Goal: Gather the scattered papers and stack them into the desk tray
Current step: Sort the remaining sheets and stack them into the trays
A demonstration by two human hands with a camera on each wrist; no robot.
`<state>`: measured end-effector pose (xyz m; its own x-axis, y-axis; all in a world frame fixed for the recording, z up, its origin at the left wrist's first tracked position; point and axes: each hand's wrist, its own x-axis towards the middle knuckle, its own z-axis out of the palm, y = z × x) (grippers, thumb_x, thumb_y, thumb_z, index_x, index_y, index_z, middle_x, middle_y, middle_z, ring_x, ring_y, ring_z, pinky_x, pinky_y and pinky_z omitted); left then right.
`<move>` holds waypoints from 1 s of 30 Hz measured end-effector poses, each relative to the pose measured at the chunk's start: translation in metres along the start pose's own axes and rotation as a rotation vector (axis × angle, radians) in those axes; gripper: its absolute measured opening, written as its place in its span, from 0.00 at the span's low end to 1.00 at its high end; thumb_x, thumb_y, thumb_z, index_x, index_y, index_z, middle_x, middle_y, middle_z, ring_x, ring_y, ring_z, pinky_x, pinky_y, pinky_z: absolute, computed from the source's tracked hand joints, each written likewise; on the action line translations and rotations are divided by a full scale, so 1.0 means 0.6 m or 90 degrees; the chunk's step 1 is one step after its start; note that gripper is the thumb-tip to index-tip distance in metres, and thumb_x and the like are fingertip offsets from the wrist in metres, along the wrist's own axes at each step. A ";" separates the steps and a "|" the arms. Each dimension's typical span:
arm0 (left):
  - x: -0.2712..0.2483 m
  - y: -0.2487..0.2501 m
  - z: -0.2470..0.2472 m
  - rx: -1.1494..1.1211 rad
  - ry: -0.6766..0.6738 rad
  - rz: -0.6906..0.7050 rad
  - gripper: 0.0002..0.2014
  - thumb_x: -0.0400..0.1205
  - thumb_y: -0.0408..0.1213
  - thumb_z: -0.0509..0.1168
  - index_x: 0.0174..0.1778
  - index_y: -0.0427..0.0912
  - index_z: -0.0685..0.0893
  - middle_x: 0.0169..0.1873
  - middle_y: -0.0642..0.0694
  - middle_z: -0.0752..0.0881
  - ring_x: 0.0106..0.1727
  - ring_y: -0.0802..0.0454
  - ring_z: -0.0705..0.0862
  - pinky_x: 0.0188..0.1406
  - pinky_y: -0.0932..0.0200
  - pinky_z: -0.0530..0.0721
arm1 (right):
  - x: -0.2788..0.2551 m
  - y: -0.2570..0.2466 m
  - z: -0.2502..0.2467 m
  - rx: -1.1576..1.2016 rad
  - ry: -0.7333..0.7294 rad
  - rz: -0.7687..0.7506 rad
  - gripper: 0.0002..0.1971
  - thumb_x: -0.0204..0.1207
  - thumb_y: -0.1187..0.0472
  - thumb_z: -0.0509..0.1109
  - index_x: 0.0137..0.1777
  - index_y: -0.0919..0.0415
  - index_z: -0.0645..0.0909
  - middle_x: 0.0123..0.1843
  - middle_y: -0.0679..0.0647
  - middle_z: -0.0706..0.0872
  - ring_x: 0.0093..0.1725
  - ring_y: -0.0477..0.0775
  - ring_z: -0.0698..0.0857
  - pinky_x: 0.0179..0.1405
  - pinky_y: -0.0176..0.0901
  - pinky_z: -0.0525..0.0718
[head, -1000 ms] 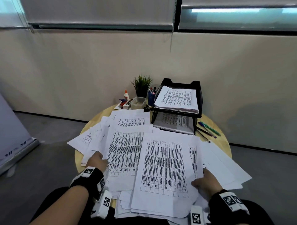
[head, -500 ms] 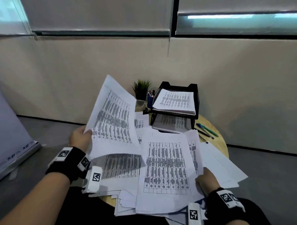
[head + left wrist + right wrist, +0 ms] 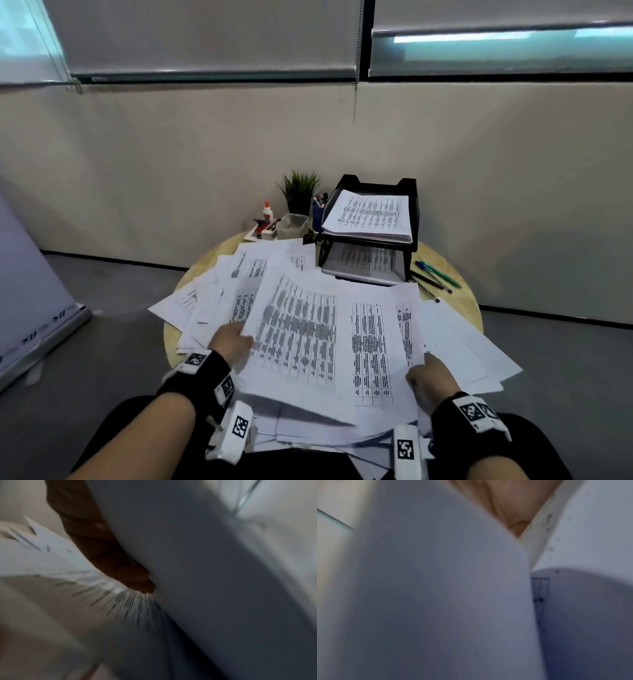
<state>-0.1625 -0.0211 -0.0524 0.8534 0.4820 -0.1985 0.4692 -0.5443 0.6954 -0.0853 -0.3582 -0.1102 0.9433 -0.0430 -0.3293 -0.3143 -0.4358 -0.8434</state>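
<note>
Printed white papers (image 3: 376, 335) lie scattered in overlapping layers over the round wooden table (image 3: 455, 274). My left hand (image 3: 231, 342) pinches the left edge of a printed sheet (image 3: 294, 335) laid across the pile near the front. In the left wrist view the fingers (image 3: 120, 566) curl under that sheet (image 3: 197, 574). My right hand (image 3: 428, 375) grips the right edge of a stack of sheets at the front right; paper (image 3: 436, 588) fills the right wrist view. A black two-tier desk tray (image 3: 411, 192) stands at the back, with stacked papers (image 3: 370, 212) in both tiers.
A small potted plant (image 3: 300, 190), a glue bottle (image 3: 267, 211), a clear plastic box (image 3: 292, 224) and a pen holder (image 3: 317, 209) stand at the table's back left. Several pens (image 3: 435, 274) lie right of the tray. The wall is close behind.
My left hand lifted a printed sheet off the left of the pile, raised it upright, then brought it down to the right over the sheets my right hand holds.
</note>
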 end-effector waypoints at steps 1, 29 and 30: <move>0.001 -0.006 0.014 0.043 -0.032 -0.013 0.04 0.80 0.29 0.63 0.48 0.37 0.81 0.44 0.38 0.84 0.44 0.47 0.79 0.40 0.64 0.70 | -0.001 -0.001 -0.001 -0.009 0.003 -0.001 0.08 0.72 0.74 0.65 0.45 0.62 0.77 0.45 0.61 0.83 0.43 0.58 0.80 0.47 0.48 0.82; -0.020 0.036 0.066 -0.331 -0.208 -0.142 0.30 0.71 0.55 0.70 0.53 0.29 0.83 0.49 0.34 0.86 0.45 0.41 0.85 0.45 0.55 0.83 | -0.060 -0.045 -0.013 0.302 -0.089 -0.073 0.16 0.74 0.81 0.63 0.58 0.69 0.81 0.50 0.66 0.90 0.48 0.67 0.89 0.45 0.54 0.86; -0.020 0.031 0.059 -0.421 -0.225 -0.156 0.28 0.68 0.52 0.74 0.52 0.31 0.84 0.48 0.33 0.87 0.44 0.41 0.86 0.43 0.55 0.85 | -0.066 -0.049 -0.014 0.322 -0.110 -0.084 0.16 0.74 0.80 0.63 0.58 0.68 0.81 0.51 0.66 0.90 0.48 0.68 0.89 0.45 0.54 0.87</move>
<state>-0.1559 -0.0613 -0.0619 0.8169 0.2287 -0.5296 0.5150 0.1245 0.8481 -0.1124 -0.3510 -0.0689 0.9603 0.1496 -0.2352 -0.2465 0.0614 -0.9672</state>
